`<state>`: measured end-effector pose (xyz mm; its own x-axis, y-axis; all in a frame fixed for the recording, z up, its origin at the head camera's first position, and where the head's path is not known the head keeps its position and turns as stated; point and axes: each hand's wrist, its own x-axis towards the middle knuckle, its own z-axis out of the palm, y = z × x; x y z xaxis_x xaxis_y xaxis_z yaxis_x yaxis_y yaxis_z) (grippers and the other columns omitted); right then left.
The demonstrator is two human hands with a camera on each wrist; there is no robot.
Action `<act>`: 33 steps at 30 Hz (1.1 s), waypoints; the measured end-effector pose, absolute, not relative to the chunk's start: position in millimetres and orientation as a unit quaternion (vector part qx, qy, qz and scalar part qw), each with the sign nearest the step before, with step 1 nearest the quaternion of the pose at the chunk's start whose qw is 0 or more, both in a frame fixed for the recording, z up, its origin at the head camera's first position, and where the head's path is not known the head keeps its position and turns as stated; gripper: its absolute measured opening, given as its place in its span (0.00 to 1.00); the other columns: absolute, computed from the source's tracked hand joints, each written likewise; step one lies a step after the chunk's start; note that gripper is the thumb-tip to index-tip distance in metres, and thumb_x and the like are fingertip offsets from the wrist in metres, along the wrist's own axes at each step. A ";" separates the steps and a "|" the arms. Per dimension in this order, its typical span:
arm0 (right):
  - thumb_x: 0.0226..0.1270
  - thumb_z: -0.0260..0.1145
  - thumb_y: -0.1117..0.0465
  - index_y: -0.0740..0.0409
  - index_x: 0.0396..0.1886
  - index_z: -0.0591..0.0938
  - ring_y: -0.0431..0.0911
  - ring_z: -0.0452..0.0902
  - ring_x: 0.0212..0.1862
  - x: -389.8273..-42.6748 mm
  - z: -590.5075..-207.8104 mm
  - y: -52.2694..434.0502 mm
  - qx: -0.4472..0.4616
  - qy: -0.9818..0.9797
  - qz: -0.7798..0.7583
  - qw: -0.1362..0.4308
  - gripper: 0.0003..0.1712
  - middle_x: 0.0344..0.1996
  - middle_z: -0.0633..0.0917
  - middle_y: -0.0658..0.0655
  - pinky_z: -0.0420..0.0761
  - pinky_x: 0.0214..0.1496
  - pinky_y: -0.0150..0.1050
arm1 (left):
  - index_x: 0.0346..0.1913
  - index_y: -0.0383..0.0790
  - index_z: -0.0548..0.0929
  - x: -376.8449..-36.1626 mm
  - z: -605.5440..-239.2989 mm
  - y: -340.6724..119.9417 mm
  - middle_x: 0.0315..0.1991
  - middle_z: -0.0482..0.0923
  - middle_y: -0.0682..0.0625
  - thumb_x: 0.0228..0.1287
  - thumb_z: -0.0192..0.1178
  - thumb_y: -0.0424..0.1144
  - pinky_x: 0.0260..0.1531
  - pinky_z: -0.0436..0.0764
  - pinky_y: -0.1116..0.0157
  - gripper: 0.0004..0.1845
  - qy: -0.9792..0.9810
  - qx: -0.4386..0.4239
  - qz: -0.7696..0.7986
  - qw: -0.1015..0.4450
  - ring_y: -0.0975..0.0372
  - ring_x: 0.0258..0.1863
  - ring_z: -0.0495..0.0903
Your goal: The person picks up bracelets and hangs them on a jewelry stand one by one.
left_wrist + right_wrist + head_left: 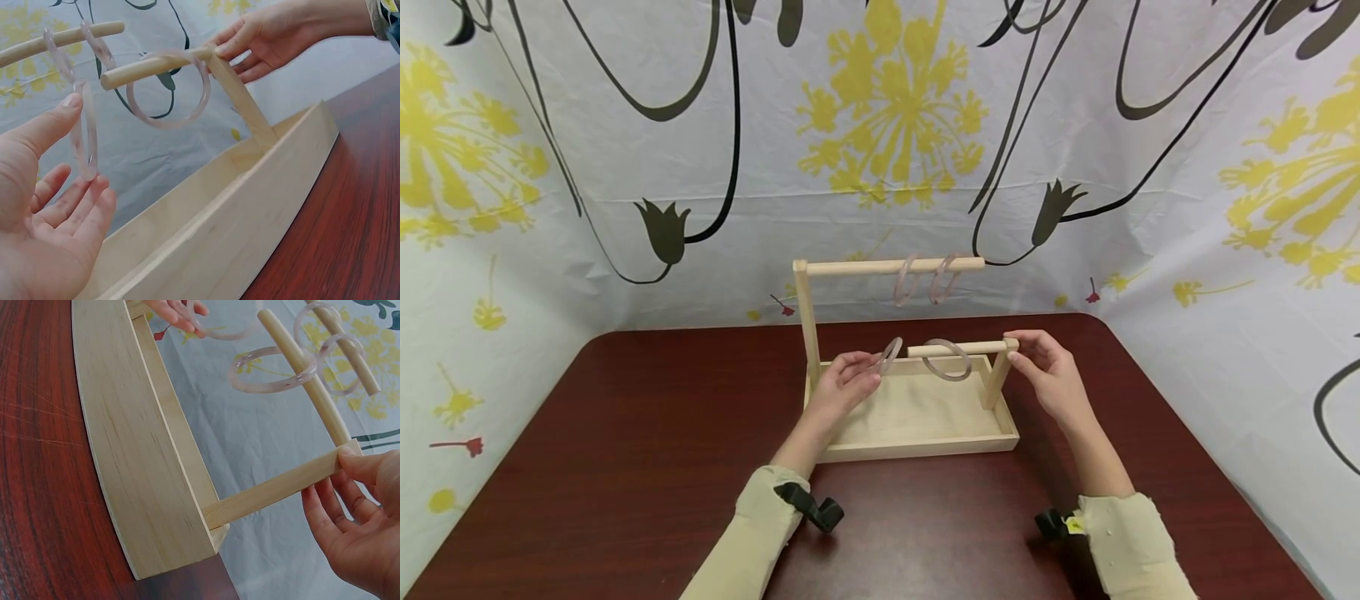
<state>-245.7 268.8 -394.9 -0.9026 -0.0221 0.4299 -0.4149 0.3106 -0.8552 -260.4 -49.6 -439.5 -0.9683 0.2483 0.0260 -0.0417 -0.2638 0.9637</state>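
A wooden stand (917, 447) with a tray base and two horizontal rods stands on the table. In my left hand (844, 390) I pinch a translucent pinkish bangle (91, 134) between thumb and fingertips, just left of the lower rod's free end. Around the lower rod (917, 351) hangs another bangle (964, 372). My right hand (1051, 375) grips the top of the lower rod's post (281, 485), thumb on the near side. Two more bangles (902, 290) hang from the upper rod (850, 268) behind.
The dark red-brown table (625, 467) spreads out around the stand. Behind and at both sides hangs a white curtain (760, 167) with yellow and dark floral prints. Each wrist wears a black strap device (820, 510) over a pale sleeve.
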 end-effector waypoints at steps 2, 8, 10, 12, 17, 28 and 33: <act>0.71 0.62 0.70 0.74 0.56 0.76 0.28 0.78 0.44 -245.5 -394.7 268.6 0.137 -0.791 0.571 0.171 0.17 0.41 0.82 0.33 0.78 0.47 0.19 | 0.64 0.33 0.68 -260.1 -438.9 -47.7 0.70 0.70 0.37 0.68 0.60 0.28 0.55 0.80 0.71 0.23 0.596 0.093 0.793 0.092 0.62 0.61 0.77; 0.71 0.62 0.70 0.74 0.56 0.76 0.28 0.78 0.44 -245.5 -394.8 268.5 0.137 -0.790 0.573 0.170 0.17 0.41 0.82 0.33 0.78 0.47 0.20 | 0.65 0.32 0.66 -259.3 -438.0 -40.9 0.71 0.68 0.36 0.67 0.61 0.26 0.56 0.80 0.71 0.26 0.582 0.119 0.799 0.097 0.54 0.66 0.74; 0.71 0.62 0.70 0.74 0.57 0.76 0.29 0.78 0.44 -245.4 -394.8 268.4 0.136 -0.790 0.574 0.169 0.17 0.41 0.82 0.33 0.78 0.46 0.20 | 0.66 0.31 0.65 -259.4 -437.6 -38.9 0.71 0.68 0.35 0.66 0.61 0.26 0.56 0.80 0.70 0.27 0.578 0.127 0.800 0.098 0.50 0.69 0.73; 0.71 0.62 0.70 0.74 0.57 0.76 0.29 0.78 0.44 -245.3 -394.6 268.3 0.135 -0.789 0.575 0.168 0.17 0.41 0.82 0.33 0.78 0.46 0.20 | 0.67 0.31 0.64 -259.5 -436.9 -36.9 0.71 0.67 0.35 0.65 0.62 0.25 0.57 0.80 0.69 0.29 0.577 0.134 0.799 0.100 0.48 0.70 0.71; 0.72 0.61 0.70 0.74 0.57 0.75 0.29 0.78 0.44 -245.2 -394.3 268.2 0.135 -0.790 0.575 0.167 0.17 0.41 0.82 0.34 0.78 0.47 0.20 | 0.69 0.32 0.64 -260.5 -435.5 -33.6 0.71 0.67 0.37 0.63 0.64 0.25 0.58 0.79 0.69 0.33 0.611 0.156 0.771 0.091 0.47 0.70 0.70; 0.72 0.61 0.70 0.74 0.57 0.75 0.28 0.78 0.44 -245.9 -395.4 269.2 0.138 -0.789 0.575 0.167 0.17 0.42 0.83 0.34 0.78 0.47 0.20 | 0.73 0.37 0.64 -262.7 -430.7 -23.6 0.69 0.67 0.37 0.62 0.67 0.28 0.58 0.81 0.60 0.37 0.670 0.194 0.712 0.075 0.44 0.67 0.73; 0.72 0.61 0.69 0.75 0.57 0.75 0.29 0.78 0.44 -246.2 -395.6 269.2 0.140 -0.788 0.576 0.169 0.17 0.42 0.83 0.34 0.78 0.47 0.20 | 0.73 0.38 0.64 -263.9 -429.9 -18.0 0.69 0.66 0.37 0.61 0.66 0.26 0.60 0.80 0.58 0.38 0.667 0.198 0.714 0.076 0.44 0.66 0.74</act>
<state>-246.2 269.2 -395.6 -0.9039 -0.0258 0.4269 -0.4146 0.2978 -0.8599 -263.9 -18.0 -429.9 -0.9104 0.3718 0.1814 0.1557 -0.0983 0.9829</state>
